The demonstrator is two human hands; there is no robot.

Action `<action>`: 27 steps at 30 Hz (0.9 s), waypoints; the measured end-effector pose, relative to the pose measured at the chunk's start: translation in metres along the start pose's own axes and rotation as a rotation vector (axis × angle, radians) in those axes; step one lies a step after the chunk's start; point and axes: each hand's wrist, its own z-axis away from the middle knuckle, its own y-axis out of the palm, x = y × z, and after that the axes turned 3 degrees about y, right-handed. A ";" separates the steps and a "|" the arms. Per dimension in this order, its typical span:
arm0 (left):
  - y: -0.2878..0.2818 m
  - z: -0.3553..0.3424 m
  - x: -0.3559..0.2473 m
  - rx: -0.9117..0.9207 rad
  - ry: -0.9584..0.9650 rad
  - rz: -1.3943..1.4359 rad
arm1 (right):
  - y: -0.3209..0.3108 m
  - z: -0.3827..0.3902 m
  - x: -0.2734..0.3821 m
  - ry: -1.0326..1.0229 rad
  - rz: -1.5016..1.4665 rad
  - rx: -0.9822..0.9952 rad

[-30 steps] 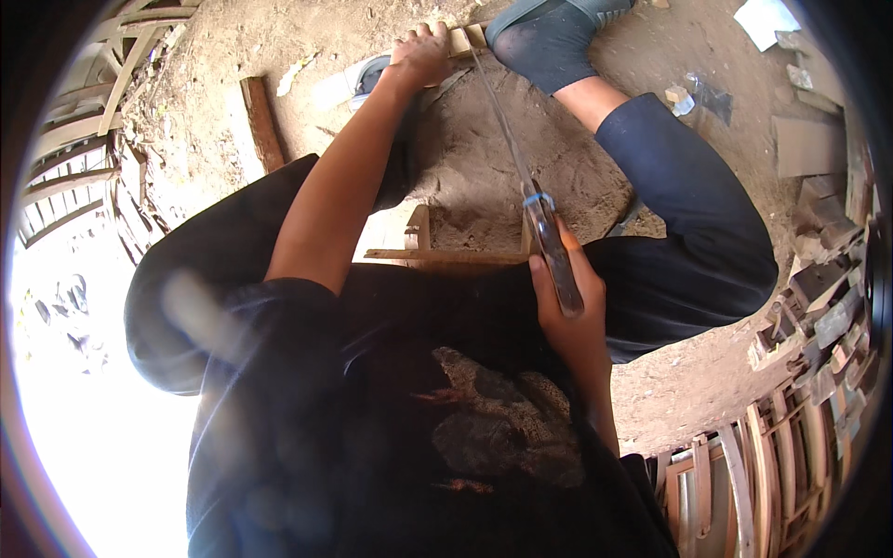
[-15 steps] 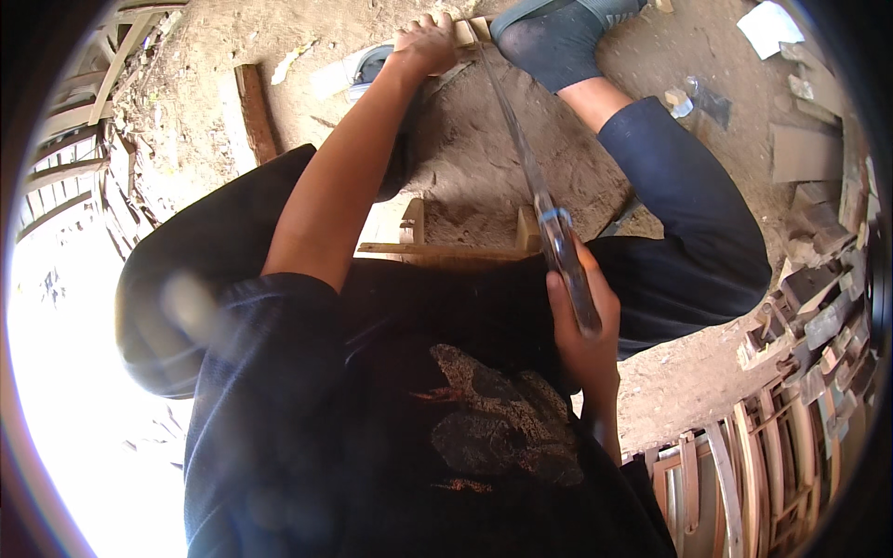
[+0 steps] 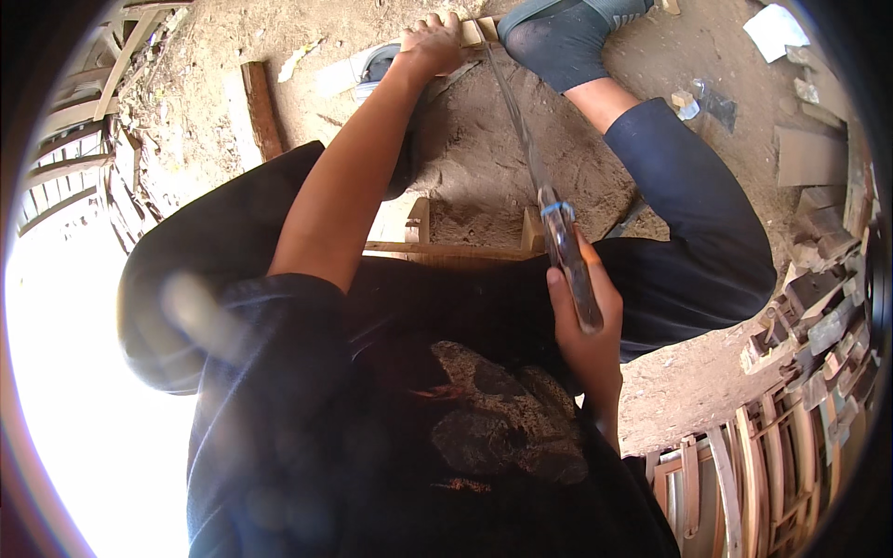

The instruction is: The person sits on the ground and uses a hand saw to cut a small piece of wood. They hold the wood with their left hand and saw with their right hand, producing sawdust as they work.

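In the head view, the left hand (image 3: pixel 432 46) is clamping its curled fingers over the left end of a short, pale, rectangular wooden strip (image 3: pixel 473 33). The right hand (image 3: pixel 593 321) is wrapping round the dark, blue-banded handle (image 3: pixel 569 259) of a long, thin metal handsaw (image 3: pixel 529 153), whose blade is reaching the strip. A grey-socked foot (image 3: pixel 556 46) is resting just beside the strip's right end.

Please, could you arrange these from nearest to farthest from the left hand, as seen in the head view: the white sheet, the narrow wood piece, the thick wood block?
From the left hand:
1. Narrow wood piece: at the hand, showing on its right side.
2. Thick wood block: on the ground, to the left.
3. White sheet: on the ground, far right.
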 end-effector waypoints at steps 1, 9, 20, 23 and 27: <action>0.003 -0.001 0.004 -0.020 0.021 -0.017 | -0.001 0.010 -0.007 -0.070 0.044 -0.027; 0.020 -0.015 0.010 -0.018 0.003 -0.048 | 0.002 -0.014 0.000 0.006 -0.107 0.045; 0.006 -0.006 0.001 -0.020 0.019 0.002 | 0.005 -0.011 0.004 0.013 -0.034 -0.003; -0.003 -0.007 0.002 0.068 -0.009 -0.024 | -0.001 0.013 -0.015 -0.211 0.087 -0.096; -0.006 -0.004 -0.003 0.076 0.015 -0.013 | -0.001 0.008 -0.003 -0.052 -0.005 -0.040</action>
